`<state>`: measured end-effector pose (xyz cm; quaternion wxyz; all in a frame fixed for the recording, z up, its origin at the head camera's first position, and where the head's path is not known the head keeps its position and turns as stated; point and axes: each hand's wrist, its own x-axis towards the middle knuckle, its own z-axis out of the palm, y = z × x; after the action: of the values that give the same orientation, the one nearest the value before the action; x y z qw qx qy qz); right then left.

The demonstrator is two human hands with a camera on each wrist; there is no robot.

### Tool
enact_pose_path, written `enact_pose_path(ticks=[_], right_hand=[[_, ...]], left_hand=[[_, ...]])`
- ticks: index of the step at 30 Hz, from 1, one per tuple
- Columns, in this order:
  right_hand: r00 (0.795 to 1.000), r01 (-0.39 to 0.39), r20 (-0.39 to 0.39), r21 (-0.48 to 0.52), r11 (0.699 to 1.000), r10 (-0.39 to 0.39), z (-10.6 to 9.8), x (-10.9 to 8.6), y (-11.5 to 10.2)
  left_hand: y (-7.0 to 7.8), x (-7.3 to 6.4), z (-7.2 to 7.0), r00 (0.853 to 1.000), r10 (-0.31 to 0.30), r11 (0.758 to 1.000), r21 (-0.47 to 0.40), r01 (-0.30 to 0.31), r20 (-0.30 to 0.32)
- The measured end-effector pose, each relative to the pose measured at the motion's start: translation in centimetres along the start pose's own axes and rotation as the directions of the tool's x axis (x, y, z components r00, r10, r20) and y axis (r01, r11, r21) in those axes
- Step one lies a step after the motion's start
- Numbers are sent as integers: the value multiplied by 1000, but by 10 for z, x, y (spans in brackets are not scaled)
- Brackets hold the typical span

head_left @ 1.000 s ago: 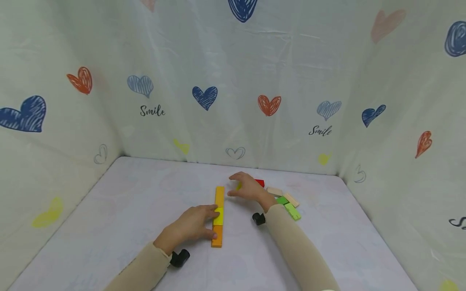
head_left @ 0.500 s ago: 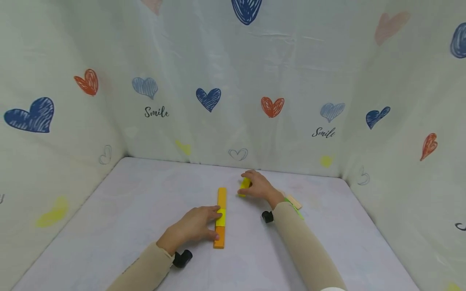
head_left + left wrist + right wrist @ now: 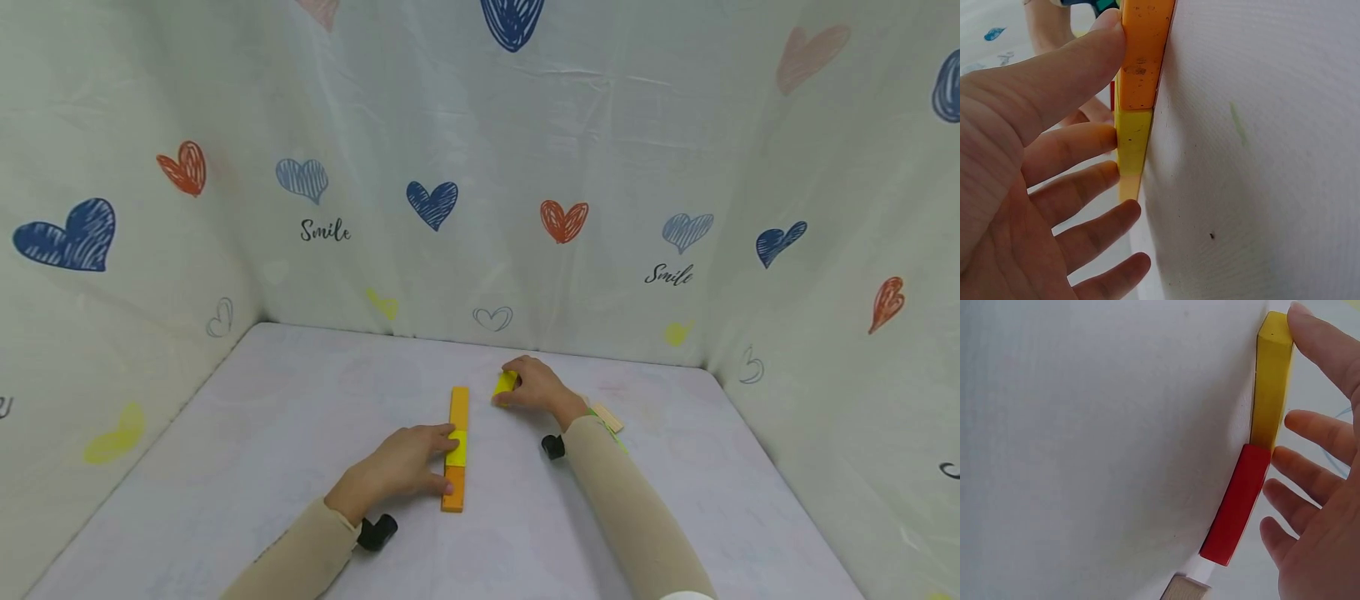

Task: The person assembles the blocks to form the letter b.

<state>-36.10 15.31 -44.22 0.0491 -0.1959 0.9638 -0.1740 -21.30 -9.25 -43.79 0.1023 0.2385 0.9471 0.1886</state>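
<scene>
Three blocks stand end to end in a straight row mid-table: a far orange block [image 3: 459,406], a middle yellow block [image 3: 460,457] and a near orange block [image 3: 453,500]. My left hand [image 3: 397,462] lies along the row's left side, its thumb touching the near orange block and some fingertips meeting the yellow one. Farther right, my right hand [image 3: 536,386] rests against another yellow block [image 3: 504,385], thumb at its near end and fingers outstretched. In the right wrist view a red block [image 3: 1235,503] adjoins that yellow block; in the head view the hand hides it.
Beyond the right wrist are a pale wooden block [image 3: 607,417] and a sliver of green block [image 3: 621,443], mostly covered by the sleeve. A white cloth [image 3: 337,367] covers the table. A heart-patterned curtain [image 3: 480,125] encloses its back and sides.
My right hand has shifted right, now against the separate yellow block, and it covers the red and most of the green blocks. The left hand stays at the row; the head view has shifted slightly.
</scene>
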Motion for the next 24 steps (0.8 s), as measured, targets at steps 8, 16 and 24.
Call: enact_pose_path(ticks=[8,16,24], right_hand=[[1000,-16,13,22,1000,16,-1,-2,4],[997,-69,23,57,996,68,-4,-4,11],[995,-83,73,117,990,74,-4,2,9]], left_hand=[[0,1,0,1000,-2,1000,-11,2,2],[0,1,1,1000,-4,1000,-17,4,-2],[-1,1,-1,1000,-12,1000,-13,12,2]])
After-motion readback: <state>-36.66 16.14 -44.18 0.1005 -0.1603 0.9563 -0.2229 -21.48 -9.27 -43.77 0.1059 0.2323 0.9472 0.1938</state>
